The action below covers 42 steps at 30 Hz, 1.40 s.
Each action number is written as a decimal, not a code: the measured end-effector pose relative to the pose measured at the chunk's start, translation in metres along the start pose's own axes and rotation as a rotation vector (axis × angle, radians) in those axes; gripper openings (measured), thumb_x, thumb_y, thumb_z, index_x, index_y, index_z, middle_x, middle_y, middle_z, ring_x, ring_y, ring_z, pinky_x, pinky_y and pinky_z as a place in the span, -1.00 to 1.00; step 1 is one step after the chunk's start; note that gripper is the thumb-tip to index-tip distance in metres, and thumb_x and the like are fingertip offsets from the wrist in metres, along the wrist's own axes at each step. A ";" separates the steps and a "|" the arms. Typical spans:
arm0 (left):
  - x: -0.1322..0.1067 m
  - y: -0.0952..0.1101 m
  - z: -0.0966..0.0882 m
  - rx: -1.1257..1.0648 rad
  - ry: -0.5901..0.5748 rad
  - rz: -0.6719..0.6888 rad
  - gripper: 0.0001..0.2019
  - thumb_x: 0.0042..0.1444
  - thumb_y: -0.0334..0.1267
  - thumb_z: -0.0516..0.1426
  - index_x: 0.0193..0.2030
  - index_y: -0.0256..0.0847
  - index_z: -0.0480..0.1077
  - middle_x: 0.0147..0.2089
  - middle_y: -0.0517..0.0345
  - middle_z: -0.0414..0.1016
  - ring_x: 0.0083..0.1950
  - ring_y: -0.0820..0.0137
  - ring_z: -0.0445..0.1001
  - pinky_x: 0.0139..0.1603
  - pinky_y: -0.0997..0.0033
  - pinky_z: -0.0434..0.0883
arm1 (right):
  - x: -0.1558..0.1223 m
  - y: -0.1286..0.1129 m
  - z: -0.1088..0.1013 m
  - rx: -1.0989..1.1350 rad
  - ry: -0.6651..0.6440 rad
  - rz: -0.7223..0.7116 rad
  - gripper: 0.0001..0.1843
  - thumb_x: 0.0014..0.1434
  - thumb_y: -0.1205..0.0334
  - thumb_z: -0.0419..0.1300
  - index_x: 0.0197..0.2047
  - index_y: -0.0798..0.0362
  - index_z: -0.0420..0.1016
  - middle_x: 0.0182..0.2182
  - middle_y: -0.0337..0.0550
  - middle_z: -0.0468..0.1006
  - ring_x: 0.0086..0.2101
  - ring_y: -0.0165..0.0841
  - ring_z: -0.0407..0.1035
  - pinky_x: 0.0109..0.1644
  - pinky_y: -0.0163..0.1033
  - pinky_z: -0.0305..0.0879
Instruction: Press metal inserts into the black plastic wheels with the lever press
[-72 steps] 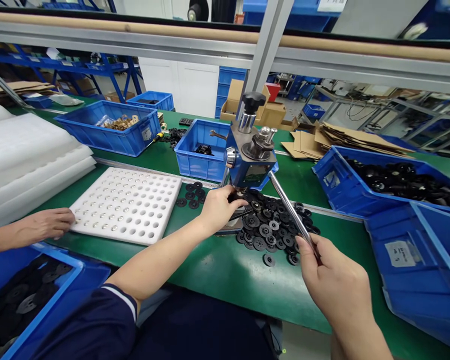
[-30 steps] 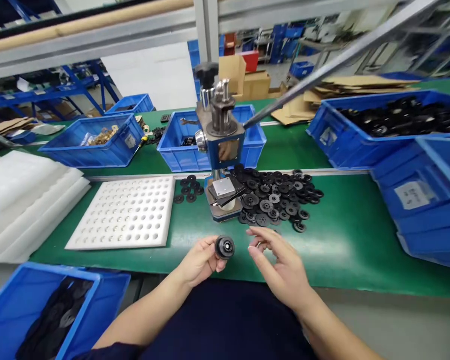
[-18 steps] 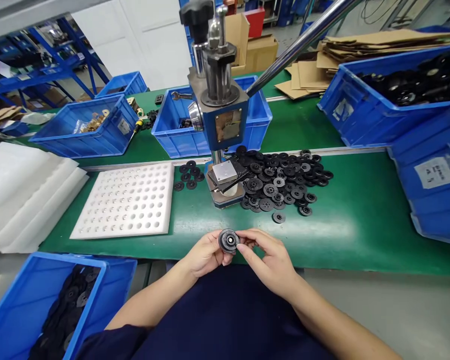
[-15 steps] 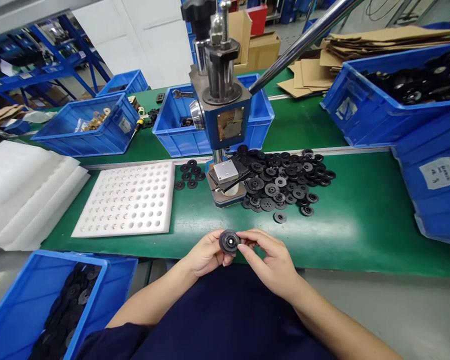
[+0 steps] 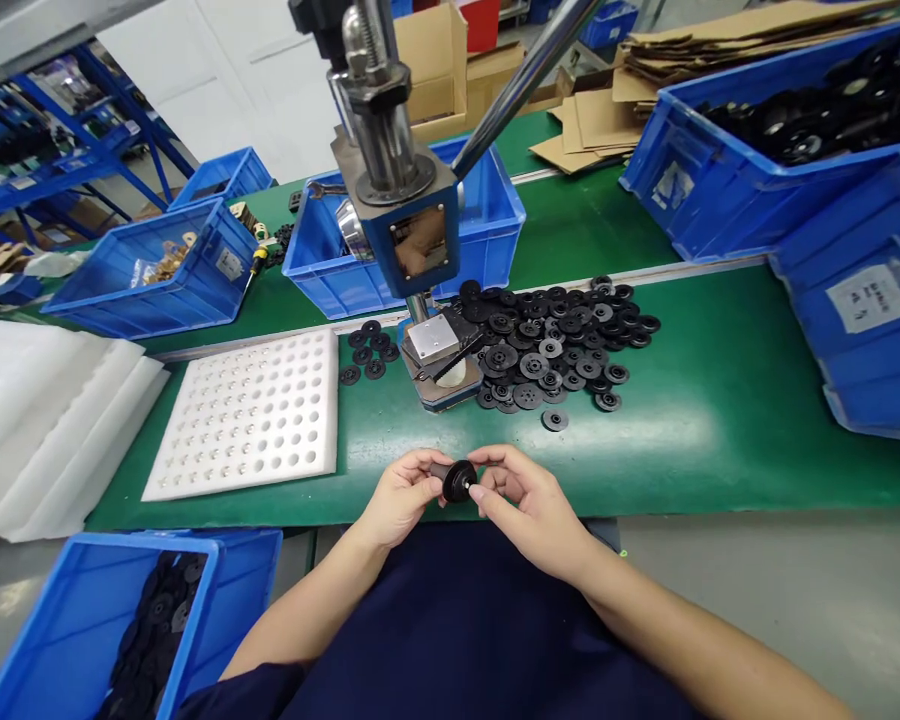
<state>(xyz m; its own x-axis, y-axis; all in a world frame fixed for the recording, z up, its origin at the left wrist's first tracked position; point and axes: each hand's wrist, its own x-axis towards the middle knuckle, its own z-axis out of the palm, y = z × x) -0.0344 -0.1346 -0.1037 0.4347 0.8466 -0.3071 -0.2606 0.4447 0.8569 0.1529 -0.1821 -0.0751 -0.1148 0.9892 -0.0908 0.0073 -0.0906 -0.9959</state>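
The person's left hand (image 5: 403,497) was clamped on a black, round-flanged part with a pale centre tip (image 5: 459,482), held in front of the body over the near edge of the green counter (image 5: 690,440). The right hand's (image 5: 531,500) thumb and forefinger were close together at the part's tip and rim; whether they pinched it could not be told.

Straight beyond the hands stood a blue and steel hand press (image 5: 416,245), its shiny metal lever (image 5: 525,90) slanting up to the right. It partly hid a blue plastic bin (image 5: 489,248) behind it. Past the right hand lay one loose black disc (image 5: 555,419), and beyond that a heap of black discs (image 5: 570,340) crowding the press's side. Left of the left hand were a white foam tray with round holes (image 5: 325,425), partly filled, and stacked white foam sheets (image 5: 52,420). Nearer and lower on that side, a blue bin of black parts (image 5: 60,645) sat below the counter.
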 end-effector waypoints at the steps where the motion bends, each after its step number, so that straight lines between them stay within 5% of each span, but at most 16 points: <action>1: 0.000 0.000 -0.003 0.043 0.001 0.017 -0.66 -0.13 -0.15 0.44 -0.23 -0.25 0.56 -0.38 0.12 0.53 -0.40 0.47 0.43 -0.38 0.51 0.37 | 0.001 0.000 0.001 0.024 -0.003 0.031 -0.69 0.19 0.16 0.17 -0.02 0.09 0.35 -0.52 -0.33 0.38 -0.48 -0.49 0.33 -0.32 -0.32 0.32; 6: -0.001 -0.001 -0.012 0.186 0.017 0.053 -0.69 -0.10 -0.16 0.42 -0.22 -0.23 0.57 -0.33 0.11 0.54 -0.35 0.44 0.45 -0.28 0.46 0.41 | 0.005 0.004 0.006 0.136 -0.037 0.134 -0.69 0.11 0.23 0.15 -0.05 0.08 0.32 -0.60 -0.41 0.34 -0.53 -0.49 0.30 -0.41 -0.35 0.20; 28: 0.003 -0.007 -0.007 0.123 0.074 0.002 -0.60 -0.25 -0.11 0.47 -0.29 -0.25 0.54 -0.36 0.13 0.52 -0.37 0.44 0.43 -0.33 0.45 0.41 | 0.011 0.013 0.005 0.298 -0.028 0.185 -0.62 -0.04 0.32 0.10 -0.08 0.07 0.33 -0.61 -0.41 0.37 -0.56 -0.52 0.24 -0.42 -0.38 0.16; 32: 0.004 -0.008 -0.024 0.119 0.072 0.010 -0.63 -0.14 -0.14 0.43 -0.20 -0.25 0.52 -0.31 0.13 0.53 -0.38 0.47 0.44 -0.34 0.47 0.39 | 0.014 0.008 -0.002 0.193 0.028 0.134 -0.69 0.04 0.22 0.12 -0.10 0.05 0.36 -0.62 -0.40 0.31 -0.57 -0.50 0.22 -0.43 -0.36 0.19; 36: 0.030 0.039 -0.052 0.283 0.187 0.099 -0.62 -0.05 -0.11 0.38 -0.16 -0.29 0.50 -0.41 0.14 0.51 -0.49 0.50 0.40 -0.45 0.50 0.33 | 0.022 0.025 -0.018 -0.108 0.260 -0.090 -0.77 0.12 0.14 0.11 -0.16 0.00 0.45 -0.59 -0.30 0.34 -0.57 -0.43 0.24 -0.48 -0.30 0.23; 42: 0.103 0.176 -0.062 0.366 0.573 0.460 -0.66 -0.06 -0.14 0.36 -0.21 -0.32 0.47 -0.55 0.23 0.41 -0.57 0.54 0.34 -0.52 0.56 0.27 | 0.036 0.072 -0.033 -0.433 0.454 -0.397 -0.73 0.24 0.02 0.07 -0.29 0.00 0.48 -0.40 -0.06 0.54 -0.48 -0.29 0.40 -0.45 -0.18 0.38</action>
<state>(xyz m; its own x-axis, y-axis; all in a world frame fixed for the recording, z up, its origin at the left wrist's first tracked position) -0.0891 0.0489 -0.0104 -0.1812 0.9830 0.0292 0.0351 -0.0233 0.9991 0.1817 -0.1488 -0.1503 0.2314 0.8966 0.3776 0.4524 0.2444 -0.8577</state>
